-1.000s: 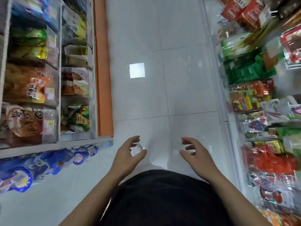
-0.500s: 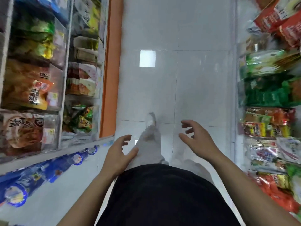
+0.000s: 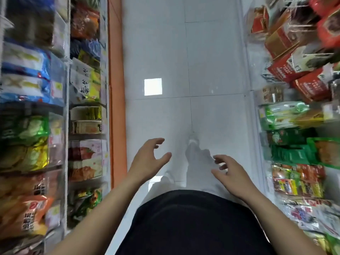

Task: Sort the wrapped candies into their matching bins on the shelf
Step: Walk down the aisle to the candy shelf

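Basically, the person stands in a shop aisle, head cam looking down over a black top [image 3: 193,223] at 6 o'clock. The left hand [image 3: 149,159] sits just left of centre, approx 7 o'clock from mid-frame. Its palm turns inward, fingers loosely curved w/ thumb spread away. Its grip is wide open and has hold of nothing. The right hand [image 3: 231,173] is at approx 5 o'clock, lower than the left, fingers bent a bit and splayed. Its grip is likewise open, nothing in it. The hands are apart, w/ a leg in light trousers [image 3: 198,159] btw them. A pale shoe [image 3: 193,138] shows at the leg's 12 o'clock on the white tiled floor [image 3: 211,61]. A bright square reflection [image 3: 153,86] lies on the tiles at 12 o'clock of the left hand.

Clear bins [image 3: 86,124] line the shelf at 9 o'clock in two columns, each w/ pkgs inside. An orange strip [image 3: 116,89] runs along the shelf's aisle side. The outer column has blue-white packs [image 3: 24,70] toward 10 o'clock and an orange bag [image 3: 27,214] at 8. Blur makes labels unreadable, so which pkgs are the wrapped candies can't be told; no pkg touches either hand. At 3 o'clock a second shelf carries green packs [image 3: 287,150], w/ red boxes [image 3: 301,70] up at 1-2 o'clock.
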Action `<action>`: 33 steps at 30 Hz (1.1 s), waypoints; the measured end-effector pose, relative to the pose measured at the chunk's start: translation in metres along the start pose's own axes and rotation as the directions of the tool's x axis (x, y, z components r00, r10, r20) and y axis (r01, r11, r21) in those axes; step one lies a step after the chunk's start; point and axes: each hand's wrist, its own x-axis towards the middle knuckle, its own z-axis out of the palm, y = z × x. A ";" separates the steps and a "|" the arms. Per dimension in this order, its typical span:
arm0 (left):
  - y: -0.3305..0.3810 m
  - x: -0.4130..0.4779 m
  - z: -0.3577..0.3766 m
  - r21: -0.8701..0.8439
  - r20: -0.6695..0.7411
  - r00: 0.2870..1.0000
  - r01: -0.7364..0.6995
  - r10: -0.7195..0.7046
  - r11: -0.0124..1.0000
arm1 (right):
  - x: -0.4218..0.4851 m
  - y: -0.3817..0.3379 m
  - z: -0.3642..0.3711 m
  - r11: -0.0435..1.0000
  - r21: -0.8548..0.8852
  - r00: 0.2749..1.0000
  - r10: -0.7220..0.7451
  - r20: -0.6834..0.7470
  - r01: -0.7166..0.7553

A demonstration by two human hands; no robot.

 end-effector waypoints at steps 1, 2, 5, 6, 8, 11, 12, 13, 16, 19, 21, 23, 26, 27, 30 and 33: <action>0.012 0.024 -0.005 0.015 0.006 1.000 -0.006 0.006 1.000 | 0.020 -0.007 -0.012 1.000 0.000 1.000 0.000 -0.001 0.000; 0.024 0.046 -0.010 0.033 0.012 1.000 -0.006 0.006 0.999 | 0.041 -0.016 -0.025 1.000 -0.001 1.000 -0.002 -0.001 0.002; 0.053 0.101 -0.030 0.051 0.006 0.999 0.049 -0.050 0.998 | 0.106 -0.051 -0.069 1.000 -0.022 1.000 -0.017 0.022 0.018; 0.062 0.114 -0.039 0.044 -0.005 0.997 0.073 -0.073 0.996 | 0.125 -0.066 -0.082 0.999 -0.029 0.999 -0.037 0.031 0.038; 0.077 0.140 -0.062 0.029 -0.041 0.993 0.108 -0.107 0.994 | 0.166 -0.100 -0.109 0.994 -0.053 0.994 -0.091 0.057 0.094; 0.094 0.177 -0.100 -0.025 -0.092 0.984 0.154 -0.155 0.988 | 0.228 -0.160 -0.140 0.981 -0.100 0.982 -0.157 0.104 0.168; 0.098 0.191 -0.113 -0.031 -0.105 0.981 0.162 -0.164 0.986 | 0.249 -0.180 -0.148 0.975 -0.113 0.977 -0.179 0.113 0.192; 0.100 0.206 -0.125 -0.024 -0.118 0.978 0.171 -0.173 0.985 | 0.271 -0.199 -0.155 0.970 -0.125 0.973 -0.196 0.120 0.211; 0.104 0.267 -0.157 -0.023 -0.133 0.972 0.193 -0.194 0.981 | 0.341 -0.252 -0.169 0.957 -0.157 0.966 -0.223 0.134 0.243; 0.113 0.342 -0.192 -0.014 -0.115 0.976 0.183 -0.184 0.983 | 0.404 -0.298 -0.184 0.954 -0.190 0.969 -0.209 0.132 0.232; 0.131 0.393 -0.219 0.010 -0.088 0.983 0.163 -0.161 0.987 | 0.435 -0.324 -0.200 0.962 -0.193 0.979 -0.171 0.115 0.191; 0.158 0.443 -0.249 0.022 -0.071 0.990 0.127 -0.125 0.992 | 0.459 -0.346 -0.222 0.975 -0.174 0.988 -0.120 0.095 0.135; 0.209 0.519 -0.290 0.045 -0.049 0.997 0.063 -0.060 0.997 | 0.493 -0.370 -0.260 0.986 -0.152 0.995 -0.055 0.078 0.066; 0.227 0.545 -0.301 0.060 -0.040 0.998 0.041 -0.039 0.997 | 0.507 -0.376 -0.273 0.988 -0.144 0.997 -0.040 0.068 0.049; 0.273 0.621 -0.320 0.092 -0.004 1.000 0.012 -0.012 0.996 | 0.562 -0.391 -0.311 0.993 -0.113 0.999 0.022 0.046 -0.016; 0.305 0.685 -0.330 0.121 0.015 1.000 0.009 -0.011 0.993 | 0.626 -0.410 -0.347 0.995 -0.096 0.999 0.021 0.048 -0.016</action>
